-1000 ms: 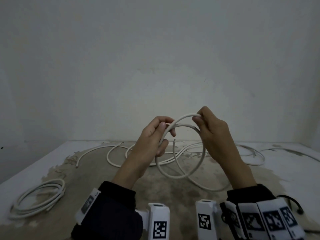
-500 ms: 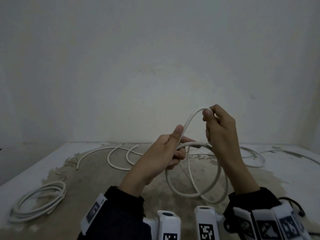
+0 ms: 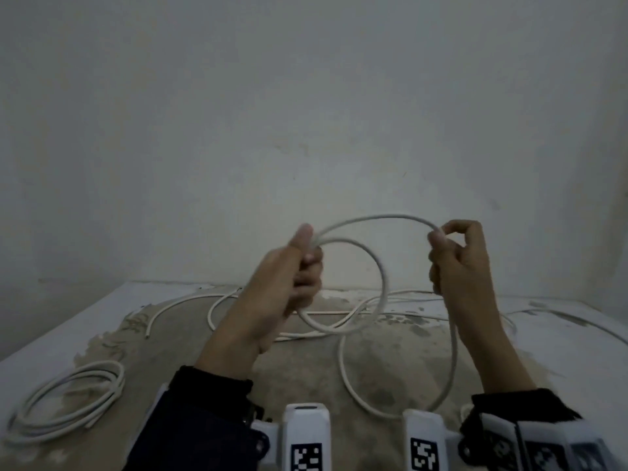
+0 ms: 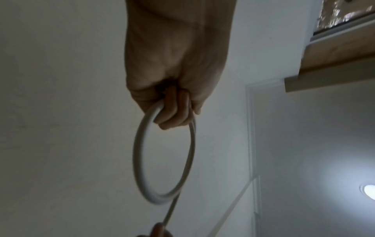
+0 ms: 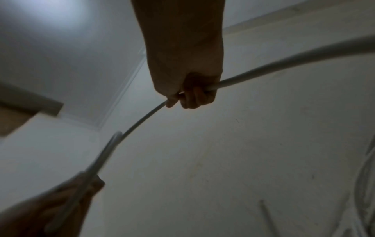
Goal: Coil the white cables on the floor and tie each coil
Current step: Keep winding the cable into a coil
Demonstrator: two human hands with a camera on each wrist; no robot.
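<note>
I hold a white cable up in front of the wall with both hands. My left hand grips a small loop of it, thumb up along the cable; the left wrist view shows that loop hanging from my curled fingers. My right hand pinches the cable further along, with an arc spanning between the hands. From the right hand the cable drops in a long slack loop toward the floor.
A finished white coil lies on the floor at the left. Several loose white cables sprawl across the stained floor near the wall. White wrist devices with black markers sit at the bottom edge.
My hands have moved apart: the right hand slid right along the cable, drawing out a wide arc, and the left hand shifted left with its loop.
</note>
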